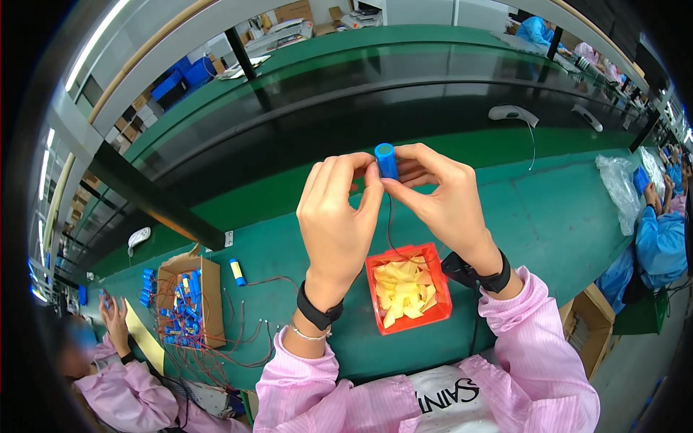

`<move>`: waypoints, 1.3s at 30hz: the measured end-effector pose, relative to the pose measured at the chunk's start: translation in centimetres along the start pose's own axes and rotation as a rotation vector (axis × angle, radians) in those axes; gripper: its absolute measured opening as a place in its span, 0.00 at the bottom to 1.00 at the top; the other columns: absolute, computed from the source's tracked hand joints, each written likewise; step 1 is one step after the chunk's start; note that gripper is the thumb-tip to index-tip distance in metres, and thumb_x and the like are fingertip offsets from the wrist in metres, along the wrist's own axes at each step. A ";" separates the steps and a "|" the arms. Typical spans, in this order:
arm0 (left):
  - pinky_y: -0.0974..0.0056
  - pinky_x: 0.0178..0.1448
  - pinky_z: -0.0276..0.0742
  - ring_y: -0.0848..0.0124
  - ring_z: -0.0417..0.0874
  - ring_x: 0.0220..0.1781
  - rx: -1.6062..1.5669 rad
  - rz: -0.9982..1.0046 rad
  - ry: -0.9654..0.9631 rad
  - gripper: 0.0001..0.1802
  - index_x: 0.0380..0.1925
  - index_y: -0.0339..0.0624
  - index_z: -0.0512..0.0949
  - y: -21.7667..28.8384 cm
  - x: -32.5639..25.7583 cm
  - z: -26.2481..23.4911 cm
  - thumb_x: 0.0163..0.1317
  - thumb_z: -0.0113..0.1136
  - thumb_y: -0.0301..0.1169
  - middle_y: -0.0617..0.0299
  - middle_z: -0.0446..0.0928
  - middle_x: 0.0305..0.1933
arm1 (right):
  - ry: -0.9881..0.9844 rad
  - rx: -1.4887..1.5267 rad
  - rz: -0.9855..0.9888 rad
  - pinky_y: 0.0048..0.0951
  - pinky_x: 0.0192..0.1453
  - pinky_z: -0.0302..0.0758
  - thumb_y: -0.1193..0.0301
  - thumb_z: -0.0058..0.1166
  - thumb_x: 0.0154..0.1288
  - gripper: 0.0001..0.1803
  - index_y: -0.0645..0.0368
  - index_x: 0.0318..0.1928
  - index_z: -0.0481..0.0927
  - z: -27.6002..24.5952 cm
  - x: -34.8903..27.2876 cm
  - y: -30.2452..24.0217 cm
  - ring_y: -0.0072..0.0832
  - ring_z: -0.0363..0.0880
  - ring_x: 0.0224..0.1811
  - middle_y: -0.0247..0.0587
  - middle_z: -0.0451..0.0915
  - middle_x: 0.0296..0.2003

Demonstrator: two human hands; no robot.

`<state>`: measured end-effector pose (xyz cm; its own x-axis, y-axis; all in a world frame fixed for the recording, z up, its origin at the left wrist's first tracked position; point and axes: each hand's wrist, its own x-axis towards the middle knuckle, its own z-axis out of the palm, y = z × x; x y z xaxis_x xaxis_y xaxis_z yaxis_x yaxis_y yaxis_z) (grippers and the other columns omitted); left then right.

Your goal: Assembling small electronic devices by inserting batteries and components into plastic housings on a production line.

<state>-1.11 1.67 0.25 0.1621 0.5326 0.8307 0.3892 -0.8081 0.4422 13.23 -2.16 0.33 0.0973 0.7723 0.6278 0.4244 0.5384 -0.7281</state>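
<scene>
A blue cylindrical battery cell [388,164] stands nearly upright in front of me, raised over the bench. My left hand [333,209] pinches its left side with thumb and fingertips. On the other side, my right hand [446,198] is closed on the same cell. A thin dark wire [390,220] hangs down from beneath it. Below my hands sits a red plastic bin [440,278] holding many pale yellow paper-like pieces [404,287]. Left of my left wrist, another blue cell [237,272] with a yellow band lies on the bench, a wire trailing from it.
A cardboard box [212,292] of blue cells stands at the left, with red and dark wires [238,346] spread beside it. A co-worker's hand [114,317] is farther left. White scanner-like devices [514,114] rest beyond the green bench [534,216]. A clear plastic bag [619,191] lies right.
</scene>
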 end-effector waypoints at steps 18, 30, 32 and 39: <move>0.68 0.32 0.77 0.69 0.82 0.30 -0.191 -0.150 -0.093 0.03 0.31 0.34 0.79 -0.5 0.5 -0.6 0.56 0.63 0.19 0.58 0.80 0.29 | -0.028 -0.034 0.036 0.27 0.45 0.83 0.79 0.67 0.55 0.18 0.66 0.48 0.81 -0.2 0.0 0.0 0.27 0.86 0.38 0.42 0.85 0.36; 0.70 0.35 0.77 0.73 0.85 0.33 -0.381 -0.356 -0.157 0.05 0.34 0.34 0.82 -0.6 0.7 -1.3 0.59 0.64 0.25 0.59 0.84 0.30 | -0.077 0.160 0.173 0.27 0.44 0.82 0.76 0.67 0.57 0.17 0.66 0.48 0.82 -0.6 0.3 -0.1 0.28 0.87 0.38 0.45 0.86 0.36; 0.70 0.35 0.77 0.73 0.85 0.32 -0.356 -0.332 -0.158 0.05 0.34 0.35 0.83 -0.6 0.7 -1.5 0.60 0.64 0.25 0.59 0.84 0.30 | -0.067 0.140 0.162 0.27 0.44 0.82 0.75 0.67 0.57 0.17 0.66 0.48 0.82 -0.6 0.3 -0.1 0.28 0.87 0.38 0.45 0.86 0.36; 0.71 0.39 0.77 0.75 0.84 0.34 -0.314 -0.311 -0.184 0.07 0.36 0.34 0.84 -0.8 0.8 -2.1 0.61 0.64 0.26 0.59 0.85 0.32 | -0.080 0.124 0.158 0.27 0.44 0.82 0.75 0.67 0.57 0.17 0.66 0.48 0.82 -0.4 0.2 -0.4 0.28 0.87 0.38 0.45 0.86 0.36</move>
<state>-3.19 2.22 1.22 0.2499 0.7739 0.5820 0.1567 -0.6254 0.7644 13.47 -2.33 0.86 0.0803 0.8721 0.4827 0.2952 0.4418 -0.8472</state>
